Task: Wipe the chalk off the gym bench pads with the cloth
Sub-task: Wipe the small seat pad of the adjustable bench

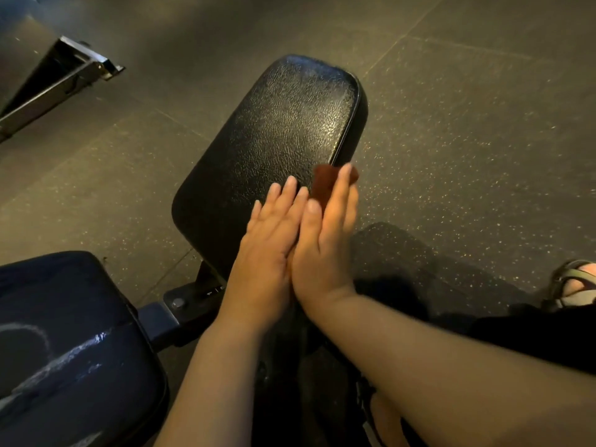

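Open pad (277, 124) ahead (steel frame (64, 75) left)

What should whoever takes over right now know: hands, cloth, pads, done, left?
Left hand: flat, fingers straight, holding nothing, side by side against the right hand over the near end of the seat pad.
Right hand: holds the cloth between thumb and fingers at that pad's right edge.
Done: the seat pad shows no chalk.
Left: the back pad, lower left, carries white chalk streaks; wipe it next.
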Motion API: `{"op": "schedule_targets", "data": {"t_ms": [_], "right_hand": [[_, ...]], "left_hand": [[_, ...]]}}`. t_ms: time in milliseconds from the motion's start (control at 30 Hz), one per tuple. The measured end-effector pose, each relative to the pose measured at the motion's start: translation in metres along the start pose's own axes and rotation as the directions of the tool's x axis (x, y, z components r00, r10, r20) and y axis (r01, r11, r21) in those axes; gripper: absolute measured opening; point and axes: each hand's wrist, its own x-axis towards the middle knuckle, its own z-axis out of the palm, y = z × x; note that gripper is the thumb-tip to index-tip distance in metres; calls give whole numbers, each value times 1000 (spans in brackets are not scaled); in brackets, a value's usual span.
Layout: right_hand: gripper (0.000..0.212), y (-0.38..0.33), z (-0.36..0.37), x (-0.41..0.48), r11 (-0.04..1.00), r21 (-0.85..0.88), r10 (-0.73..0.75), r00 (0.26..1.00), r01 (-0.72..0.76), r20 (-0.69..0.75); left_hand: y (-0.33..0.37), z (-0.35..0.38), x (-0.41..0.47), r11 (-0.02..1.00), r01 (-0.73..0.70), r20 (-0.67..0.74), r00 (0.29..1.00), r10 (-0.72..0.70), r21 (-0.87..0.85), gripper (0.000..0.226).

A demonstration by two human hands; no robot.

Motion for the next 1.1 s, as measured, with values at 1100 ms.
{"op": "schedule_targets", "data": {"t_ms": [1100], "right_hand": [[50, -14, 3, 52, 997, 70, -5, 981, 19, -196]], "left_hand": [[6, -6, 100, 995, -103, -118, 988, 102, 0, 48]]}}
